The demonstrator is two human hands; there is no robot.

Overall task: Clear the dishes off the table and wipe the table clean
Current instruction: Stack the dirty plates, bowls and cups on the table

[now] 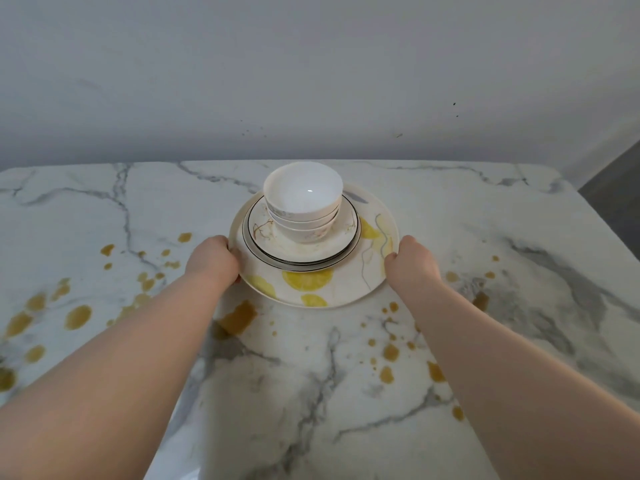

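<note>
A stack of dishes stands in the middle of the marble table (346,375). At the bottom is a large plate with lemon print (311,289). On it lie smaller black-rimmed plates (304,251), and on those stand three nested white bowls (303,195). My left hand (214,258) grips the large plate's left rim. My right hand (410,259) grips its right rim, thumb over the edge. Whether the plate is lifted off the table, I cannot tell.
Yellow-brown spills (78,317) dot the tabletop left, right and in front of the stack, with a bigger puddle (239,317) just below the plate. A grey wall (311,81) runs behind the table's far edge. Dark floor (616,202) shows at right.
</note>
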